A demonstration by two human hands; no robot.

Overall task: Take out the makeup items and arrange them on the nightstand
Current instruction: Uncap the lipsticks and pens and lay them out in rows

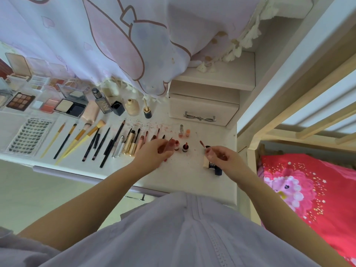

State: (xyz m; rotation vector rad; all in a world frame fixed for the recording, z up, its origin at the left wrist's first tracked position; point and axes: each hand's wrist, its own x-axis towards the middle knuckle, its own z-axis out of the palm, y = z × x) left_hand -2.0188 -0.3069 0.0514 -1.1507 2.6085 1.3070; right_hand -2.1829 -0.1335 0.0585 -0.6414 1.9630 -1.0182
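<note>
A white nightstand top (185, 170) is filling the middle of the view, smeared and speckled with reddish stains near its centre. Along its far side, a pale curtain printed with pink cartoon shapes (115, 35) is hanging down to the surface, and a small cream drawer box with a silver bow-shaped handle (202, 109) is sitting at the back right. To the right, a bed with a bright pink floral cover (308, 189) is showing below pale wooden slats (317, 116).

Makeup is lying in rows: open eyeshadow and powder palettes (63, 105) at the back left, a tray of false lashes (28, 137) in front of them, then yellow-handled brushes (77, 139), black pencils (104, 145) and gold tubes (131, 143) side by side.

The left hand (154, 153) is curling its fingers around a reddish translucent lip gloss tube (170, 146), just beside two small red bottles (181, 147). The right hand (221, 157) is pinching a thin applicator wand with a red tip (203, 145), held above dark tubes (214, 167) lying on the surface.
</note>
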